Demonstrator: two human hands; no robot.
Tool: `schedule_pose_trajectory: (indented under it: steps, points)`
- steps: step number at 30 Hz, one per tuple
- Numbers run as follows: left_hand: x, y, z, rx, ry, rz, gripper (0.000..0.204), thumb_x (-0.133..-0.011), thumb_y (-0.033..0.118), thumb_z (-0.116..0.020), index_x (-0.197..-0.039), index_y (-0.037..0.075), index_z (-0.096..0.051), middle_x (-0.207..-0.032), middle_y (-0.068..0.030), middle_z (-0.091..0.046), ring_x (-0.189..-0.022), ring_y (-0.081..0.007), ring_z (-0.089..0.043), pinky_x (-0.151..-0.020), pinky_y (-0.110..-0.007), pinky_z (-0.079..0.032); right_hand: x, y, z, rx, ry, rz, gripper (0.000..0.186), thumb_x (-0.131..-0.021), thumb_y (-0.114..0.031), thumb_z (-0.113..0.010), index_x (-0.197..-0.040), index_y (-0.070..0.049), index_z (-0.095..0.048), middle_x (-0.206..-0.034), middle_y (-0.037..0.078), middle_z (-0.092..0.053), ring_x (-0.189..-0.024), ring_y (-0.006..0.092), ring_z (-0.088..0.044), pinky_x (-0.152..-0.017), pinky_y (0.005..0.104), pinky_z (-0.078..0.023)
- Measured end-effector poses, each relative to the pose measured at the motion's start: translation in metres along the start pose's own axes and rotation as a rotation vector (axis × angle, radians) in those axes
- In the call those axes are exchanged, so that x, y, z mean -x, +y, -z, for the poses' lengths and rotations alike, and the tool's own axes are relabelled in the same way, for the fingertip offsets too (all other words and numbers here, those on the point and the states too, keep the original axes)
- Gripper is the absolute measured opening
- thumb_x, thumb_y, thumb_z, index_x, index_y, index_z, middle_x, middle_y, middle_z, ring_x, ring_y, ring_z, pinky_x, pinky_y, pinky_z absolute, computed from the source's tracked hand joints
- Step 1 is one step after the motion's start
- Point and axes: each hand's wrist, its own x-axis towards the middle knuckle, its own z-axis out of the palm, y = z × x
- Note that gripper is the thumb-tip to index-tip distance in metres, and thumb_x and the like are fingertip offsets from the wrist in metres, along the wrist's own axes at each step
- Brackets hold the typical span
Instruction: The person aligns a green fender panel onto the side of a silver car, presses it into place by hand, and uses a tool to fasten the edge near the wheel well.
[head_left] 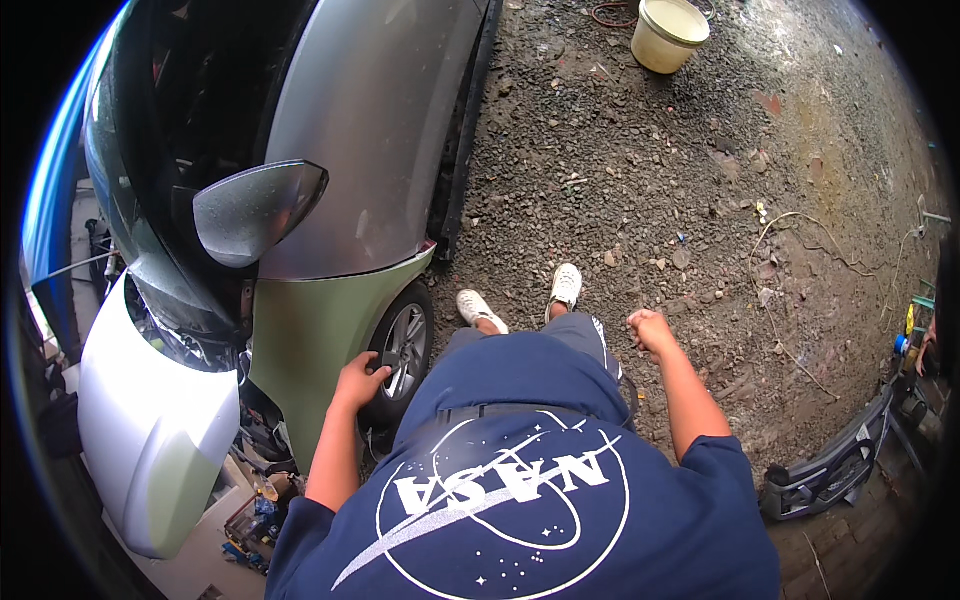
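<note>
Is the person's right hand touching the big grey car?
No, the right hand is out over the gravel, clearly apart from the grey car.

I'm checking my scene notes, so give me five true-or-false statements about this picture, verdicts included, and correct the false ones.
1. The left hand is nearer the wheel than the right hand is. True.
2. The right hand touches the car. False: the right hand is apart from the car, over the gravel.
3. The fender by the wheel is pale green. True.
4. The side mirror lies on the gravel. False: the side mirror is on the car.
5. The bucket is bright red. False: the bucket is pale.
</note>
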Motion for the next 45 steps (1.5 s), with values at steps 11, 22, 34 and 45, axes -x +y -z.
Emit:
schedule_pose_trajectory:
  steps: [11,22,34,45]
  points:
    - [-0.047,-0.037,-0.122,0.252,-0.286,-0.102,0.061,-0.088,0.048,-0.078,-0.126,0.002,-0.071,-0.120,-0.0198,-0.074,-0.115,-0.0315,-0.070,-0.100,-0.040,-0.052,0.020,-0.026,-0.047,0.523,-0.135,0.098,0.024,-0.094,-0.028,-0.069,-0.092,-0.007,-0.081,-0.087,0.009,-0.075,-0.079,0.0191,-0.066,-0.079,0.0351,-0.053]
    - [0.003,-0.079,-0.089,0.855,-1.016,0.060,0.019,-0.100,0.011,-0.062,-0.110,0.003,-0.075,-0.092,-0.0016,-0.075,-0.073,-0.0098,-0.065,-0.066,-0.029,-0.053,0.048,-0.067,-0.108,0.825,-0.688,0.015,0.021,-0.096,-0.024,-0.071,-0.104,-0.005,-0.078,-0.094,0.005,-0.077,-0.081,0.0147,-0.069,-0.076,0.0333,-0.056]
    - [0.123,-0.177,-0.277,1.295,-1.225,0.493,0.013,-0.095,0.009,-0.068,-0.107,0.008,-0.073,-0.076,0.0064,-0.064,-0.060,-0.0063,-0.058,-0.051,-0.023,-0.044,-0.020,-0.062,-0.188,0.909,-0.960,-0.481,0.030,-0.107,-0.032,-0.058,-0.101,-0.008,-0.074,-0.072,-0.005,-0.058,-0.059,0.0080,-0.047,-0.052,0.0244,-0.036]
    - [-0.184,-0.184,-0.343,0.953,-0.455,0.048,0.018,-0.096,0.006,-0.067,-0.114,0.005,-0.069,-0.080,-0.0016,-0.067,-0.058,-0.0101,-0.059,-0.052,-0.029,-0.052,-0.242,-0.033,-0.355,0.824,-0.541,0.186,0.020,-0.098,-0.010,-0.057,-0.105,-0.002,-0.075,-0.086,0.005,-0.070,-0.077,0.0120,-0.059,-0.070,0.0313,-0.050]
